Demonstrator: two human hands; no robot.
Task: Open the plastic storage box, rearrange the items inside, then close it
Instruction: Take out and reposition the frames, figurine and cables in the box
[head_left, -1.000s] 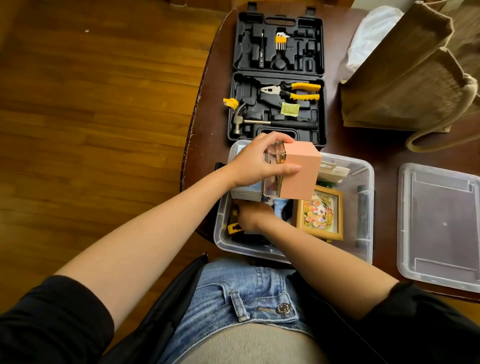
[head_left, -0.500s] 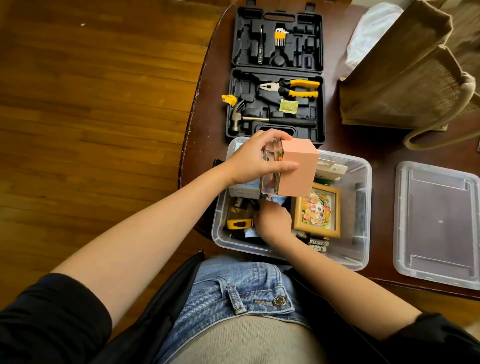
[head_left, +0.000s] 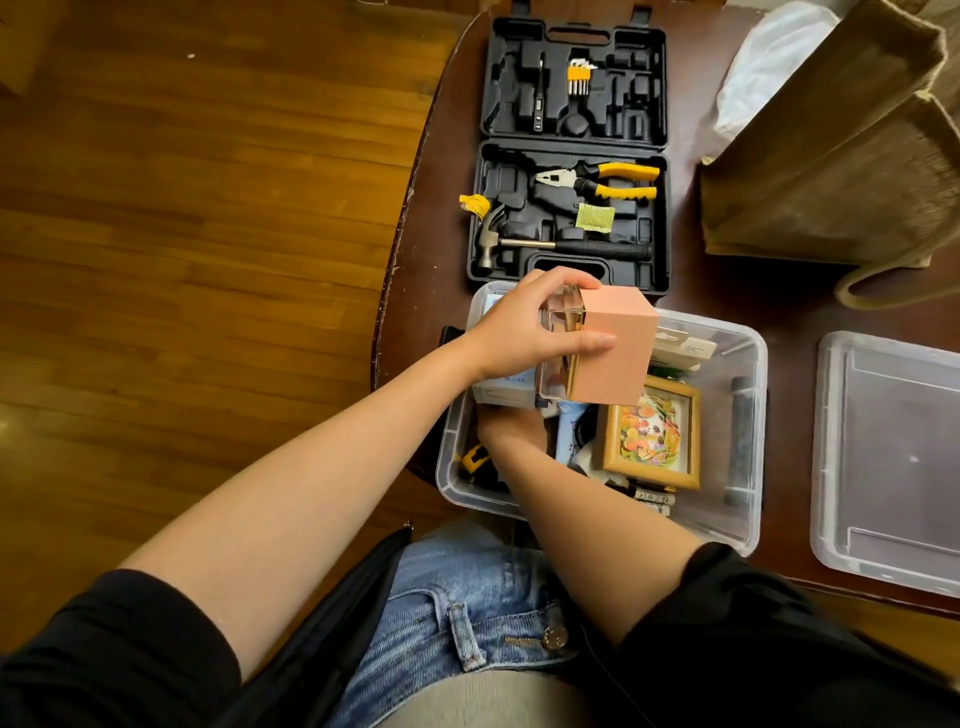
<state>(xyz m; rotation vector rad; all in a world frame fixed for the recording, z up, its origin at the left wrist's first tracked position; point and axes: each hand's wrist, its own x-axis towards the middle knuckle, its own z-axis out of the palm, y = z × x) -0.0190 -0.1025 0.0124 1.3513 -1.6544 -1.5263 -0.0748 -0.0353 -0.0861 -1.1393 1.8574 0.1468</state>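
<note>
Meanwhile the plastic storage box sits open at the near edge of the table, overhanging it toward the person's lap, with its lid lying flat just to its right. Half a second ago the right hand was out near the framed picture in the middle of the box; it has since slid back toward the box's left side and gone in under the raised pink box, so much of it is now hidden. I take that as rummaging to clear a spot below, which puts the job in the middle of the rearranging, with closing yet to come.

The left hand has barely moved: it holds the pink box, with a clear case pressed against its left face, lifted above the far left corner of the storage box, thumb along the near side and fingers curled over the top. The right hand reaches down from a forearm crossing the near rim; whether its fingers grip anything I cannot tell. Beside it lie a small yellow tool and a blue card.
</note>
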